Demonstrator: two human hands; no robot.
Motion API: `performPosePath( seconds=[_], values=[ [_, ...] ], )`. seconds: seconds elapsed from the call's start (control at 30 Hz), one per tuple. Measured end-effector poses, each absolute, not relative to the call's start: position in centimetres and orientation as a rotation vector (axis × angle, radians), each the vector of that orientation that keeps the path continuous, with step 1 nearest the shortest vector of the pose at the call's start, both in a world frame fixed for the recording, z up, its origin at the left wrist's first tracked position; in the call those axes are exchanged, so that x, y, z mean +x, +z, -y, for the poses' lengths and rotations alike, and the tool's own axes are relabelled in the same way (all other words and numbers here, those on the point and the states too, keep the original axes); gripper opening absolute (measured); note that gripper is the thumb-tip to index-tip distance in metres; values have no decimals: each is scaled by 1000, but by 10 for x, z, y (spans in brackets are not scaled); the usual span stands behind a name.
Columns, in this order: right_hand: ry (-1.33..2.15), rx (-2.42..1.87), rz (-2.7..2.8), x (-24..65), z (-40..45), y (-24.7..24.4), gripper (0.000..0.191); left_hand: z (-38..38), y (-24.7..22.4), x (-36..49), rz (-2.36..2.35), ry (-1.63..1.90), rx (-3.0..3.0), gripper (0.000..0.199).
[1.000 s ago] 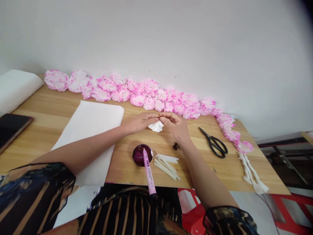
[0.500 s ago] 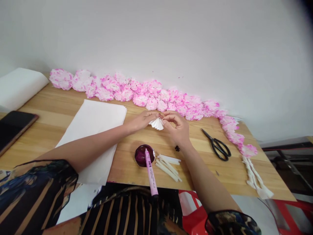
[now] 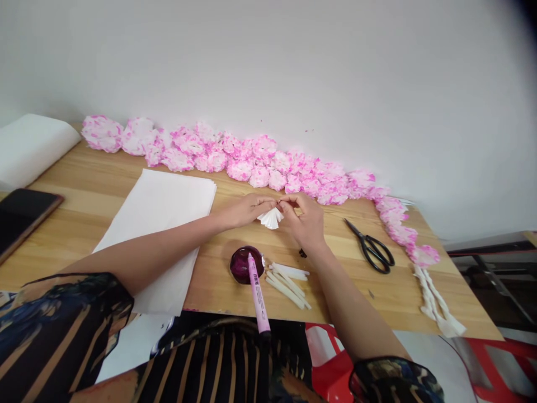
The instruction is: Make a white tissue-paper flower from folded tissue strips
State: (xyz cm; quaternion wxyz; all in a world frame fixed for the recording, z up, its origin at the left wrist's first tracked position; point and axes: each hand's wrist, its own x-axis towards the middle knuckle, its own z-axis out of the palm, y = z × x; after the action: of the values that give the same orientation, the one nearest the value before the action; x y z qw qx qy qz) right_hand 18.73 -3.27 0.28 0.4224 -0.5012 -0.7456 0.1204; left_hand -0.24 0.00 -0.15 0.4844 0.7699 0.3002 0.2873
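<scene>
A small piece of pleated white paper (image 3: 271, 219) fans out downward between my two hands, over the middle of the table. My left hand (image 3: 250, 209) pinches its top from the left. From the right, my right hand (image 3: 305, 221) closes thumb and fingertips at the same gathered top. The fingertips of both hands nearly meet there. Below the hands, a pink marker (image 3: 259, 296) leans on a round dark purple dish (image 3: 241, 265). Several white sticks (image 3: 287, 286) lie to the right of the dish.
Pink-and-white paper flowers (image 3: 239, 159) line the table's back edge along the wall. A stack of white paper (image 3: 168, 196) lies left, with a phone (image 3: 26, 215) and a white roll (image 3: 31, 148) farther left. Black scissors (image 3: 373, 249) lie right, near white twisted strips (image 3: 436, 308).
The pleated paper hangs slightly lower and looks spread wider to the right. My fingers have shifted a little at its top, and the whole view has moved slightly.
</scene>
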Motion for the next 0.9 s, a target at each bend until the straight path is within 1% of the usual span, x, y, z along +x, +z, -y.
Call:
performPosePath(
  seconds=[0.13,0.23,0.3,0.37,0.5,0.63,0.9],
  values=[
    [355,-1273,1812,186,32,1,7,-1,-2,-3,-715,696,1897,43],
    [423,-1282,1719,185,31,1,15,0,-1,-3,-736,694,1940,43],
    [411,-1289,1731,185,31,1,11,0,0,-3,-753,700,1950,44],
    [332,-1276,1829,186,31,2,7,1,0,-3,-771,705,1952,44],
    [99,-1202,2008,188,29,1,15,0,-4,-2,-798,717,1955,44],
    [-21,-1175,2071,188,29,-1,18,0,-5,-1,-821,752,1942,42],
    [-382,-1245,2217,182,35,3,27,3,-2,0,-924,719,1945,42]
  ],
)
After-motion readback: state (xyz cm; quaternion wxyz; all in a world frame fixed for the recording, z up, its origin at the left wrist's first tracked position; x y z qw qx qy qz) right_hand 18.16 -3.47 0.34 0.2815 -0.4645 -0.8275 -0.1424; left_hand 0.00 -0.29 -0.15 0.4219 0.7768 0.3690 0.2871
